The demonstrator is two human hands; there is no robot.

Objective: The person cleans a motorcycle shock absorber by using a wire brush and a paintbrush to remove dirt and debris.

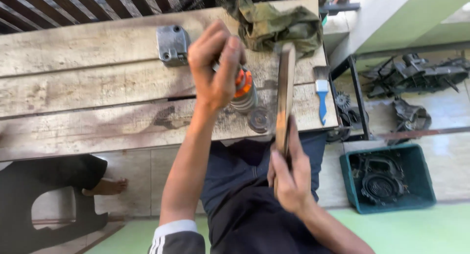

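Observation:
My left hand (215, 63) grips the top of an upright metal part with an orange collar and a grey coil spring (243, 93), standing on a worn wooden bench (88, 87). A round metal disc (259, 119) lies at the part's foot near the bench edge. My right hand (289, 173) holds the lower end of a long wooden stick (285, 92), raised upright just to the right of the spring part. The stick's top reaches toward a crumpled green cloth (279, 24).
A grey metal cover plate (172, 43) lies on the bench to the left of my left hand. A blue-handled paintbrush (321, 95) rests at the bench's right end. A green crate of engine parts (387, 178) sits on the floor. Another person's bare foot (105, 187) shows under the bench.

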